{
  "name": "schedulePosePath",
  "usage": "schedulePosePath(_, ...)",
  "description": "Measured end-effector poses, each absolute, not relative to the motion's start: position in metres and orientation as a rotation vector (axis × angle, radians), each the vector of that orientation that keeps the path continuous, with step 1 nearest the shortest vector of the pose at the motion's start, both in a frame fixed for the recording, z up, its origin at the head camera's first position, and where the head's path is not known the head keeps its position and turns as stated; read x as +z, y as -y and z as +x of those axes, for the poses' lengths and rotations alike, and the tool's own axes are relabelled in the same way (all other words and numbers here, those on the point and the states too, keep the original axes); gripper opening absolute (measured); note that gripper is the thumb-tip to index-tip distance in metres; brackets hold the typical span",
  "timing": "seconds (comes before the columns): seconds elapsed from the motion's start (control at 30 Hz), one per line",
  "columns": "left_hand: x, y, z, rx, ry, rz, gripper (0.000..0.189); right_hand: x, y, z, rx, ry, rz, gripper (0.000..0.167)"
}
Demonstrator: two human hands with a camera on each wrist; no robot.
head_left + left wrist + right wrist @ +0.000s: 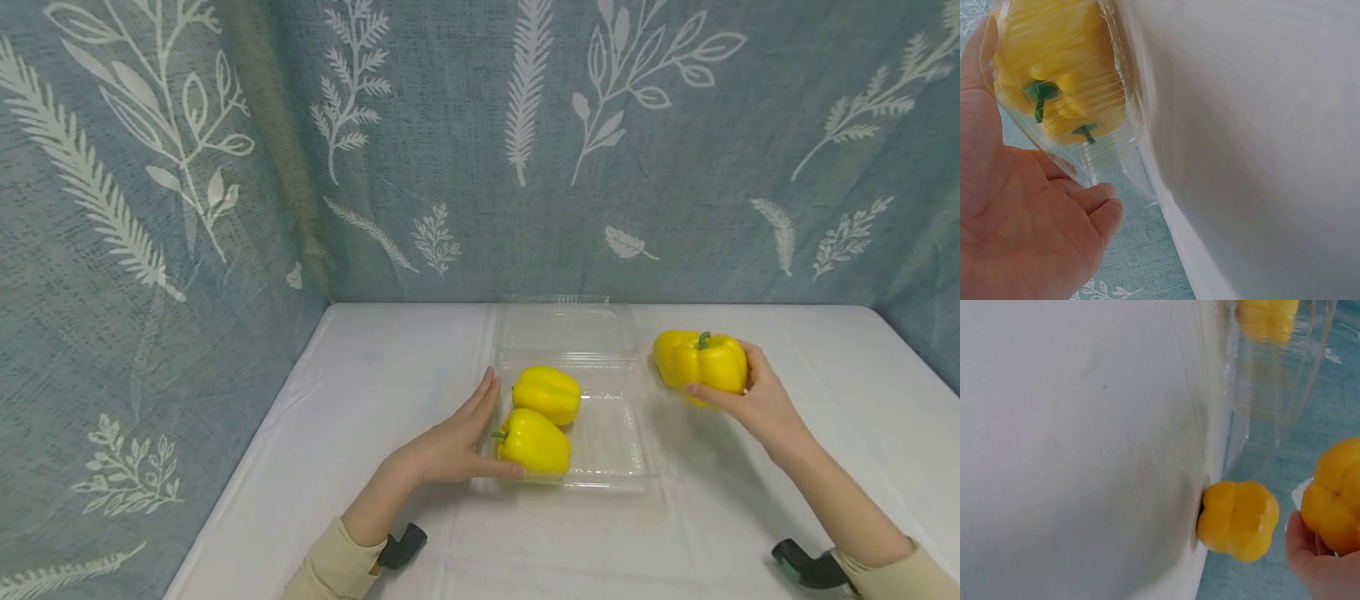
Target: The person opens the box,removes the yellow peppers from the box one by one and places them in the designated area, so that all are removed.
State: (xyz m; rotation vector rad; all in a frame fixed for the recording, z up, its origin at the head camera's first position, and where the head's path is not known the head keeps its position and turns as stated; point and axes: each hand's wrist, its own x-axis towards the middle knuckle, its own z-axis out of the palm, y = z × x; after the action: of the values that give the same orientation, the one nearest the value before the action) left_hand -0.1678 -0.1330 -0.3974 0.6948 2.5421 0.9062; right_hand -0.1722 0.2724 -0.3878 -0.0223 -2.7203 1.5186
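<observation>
My right hand (772,408) grips a yellow bell pepper (708,364) with a green stem, thumb and fingers on opposite sides. In the right wrist view this held pepper (1335,494) is raised off the table. Beside it, partly hidden in the head view, another yellow bell pepper (1238,519) rests on the tabletop. A clear plastic clamshell container (611,433) lies with its lid folded back. Two yellow bell peppers (546,395) (534,443) sit in its left half. My left hand (450,442) rests against the container's left front corner, fingers extended along its side and thumb at the front.
The transparent lid (566,329) reaches towards the back edge of the white-covered table (397,358). A blue-green curtain (465,150) with white leaf prints hangs behind and to the sides. Black straps or mounts (402,546) are at both wrists.
</observation>
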Motion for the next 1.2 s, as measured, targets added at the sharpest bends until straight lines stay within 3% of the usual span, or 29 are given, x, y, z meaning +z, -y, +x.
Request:
schedulePosePath(0.43, -0.397, 0.133, -0.167, 0.906, -2.54, 0.686, 0.126, -0.455, -0.326, -0.212, 1.558, 2.57, -0.229, 0.102)
schedulePosePath(1.2, -0.399, 0.133, -0.166, 0.889, -2.548, 0.714, 0.126, -0.469, -0.355, -0.24, 1.496, 2.592, -0.394, 0.116)
